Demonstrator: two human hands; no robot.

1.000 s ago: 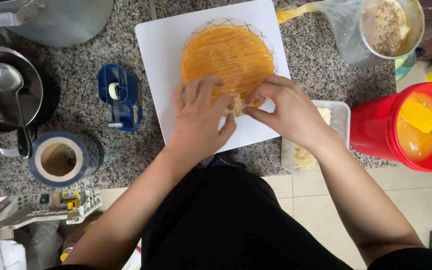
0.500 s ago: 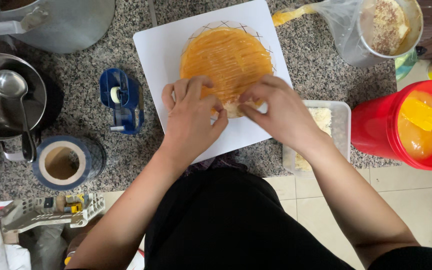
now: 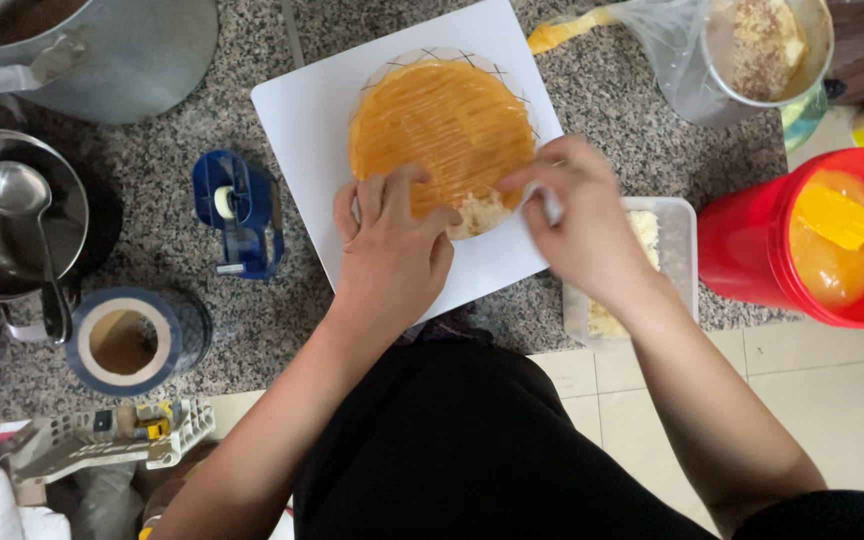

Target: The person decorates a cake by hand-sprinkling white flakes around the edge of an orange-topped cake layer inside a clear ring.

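A round thin wrapper (image 3: pixel 442 135) spread with orange sauce lies on a white cutting board (image 3: pixel 302 110). My left hand (image 3: pixel 387 245) rests on the wrapper's near edge, fingers flat on it. My right hand (image 3: pixel 577 215) is at the wrapper's near right edge, fingers bent and blurred; whether it grips anything I cannot tell. A pale, uncoated flap of wrapper (image 3: pixel 477 212) shows between the two hands.
A red bucket (image 3: pixel 752 240) of orange sauce with a yellow spatula (image 3: pixel 847 225) stands right. A clear tub (image 3: pixel 672 230) sits under my right wrist. A blue tape dispenser (image 3: pixel 242 215), a tape roll (image 3: pixel 122 340) and a steel pot with ladle (image 3: pixel 12 215) lie left. A bag-lined cup (image 3: pixel 752 50) stands at top right.
My hands have drawn apart at the wrapper's near edge; the right hand moved right and up, showing more of the pale flap.
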